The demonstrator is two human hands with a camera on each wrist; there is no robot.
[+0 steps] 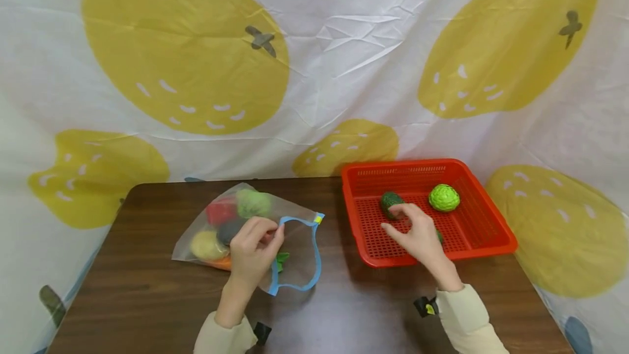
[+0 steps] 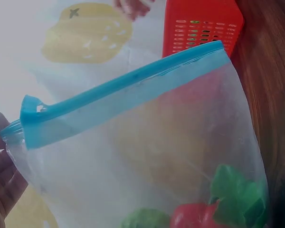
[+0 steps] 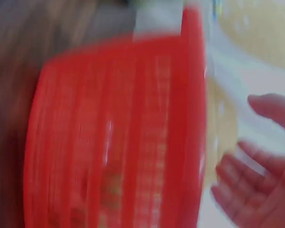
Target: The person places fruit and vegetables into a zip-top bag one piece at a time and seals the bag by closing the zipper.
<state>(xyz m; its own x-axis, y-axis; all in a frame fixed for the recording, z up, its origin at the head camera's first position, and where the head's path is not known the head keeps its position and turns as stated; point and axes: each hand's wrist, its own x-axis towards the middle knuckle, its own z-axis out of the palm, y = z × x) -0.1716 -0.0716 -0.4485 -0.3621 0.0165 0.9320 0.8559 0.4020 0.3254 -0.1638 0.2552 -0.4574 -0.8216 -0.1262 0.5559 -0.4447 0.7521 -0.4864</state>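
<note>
My left hand (image 1: 255, 250) pinches the edge of a clear zip bag (image 2: 133, 137) at its mouth, which gapes toward the right and has a blue zip strip (image 1: 318, 258). Inside the bag lie a red piece (image 1: 220, 211), a light green one (image 1: 253, 202), a yellowish one (image 1: 206, 246), a dark one, an orange one and some green leaves (image 1: 282, 260). Over the red basket (image 1: 474, 247) hovers my right hand (image 1: 417, 236), thumb and fingers apart with nothing between them. Nearest to it is a dark green, avocado-like piece (image 1: 390, 202); another green piece is mostly hidden behind the hand.
A bright green leafy ball, like a small cabbage (image 1: 444, 198), sits at the back right of the basket. Basket and bag stand on a dark wooden table (image 1: 142, 299). Behind the table hangs a white cloth (image 1: 334, 86) with yellow fruit prints.
</note>
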